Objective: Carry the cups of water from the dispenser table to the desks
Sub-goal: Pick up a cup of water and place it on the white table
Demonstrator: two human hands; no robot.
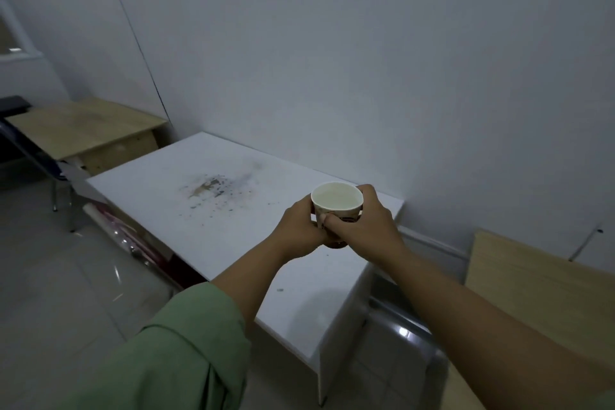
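Over the white desk [213,210], far-right corner: both hands clasp one paper cup [336,206], upright, filled near the rim. Left hand [301,230], green sleeve [186,343], fingers curled round the cup's left side. Right hand [366,223] wraps the right side, thumb across the front. Cup base hidden, can't tell if it touches the desk. Stain [209,188] mid-desk, well left of the cup.

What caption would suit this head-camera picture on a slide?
Both hands, left and right, hold a full paper cup over a stained white desk.
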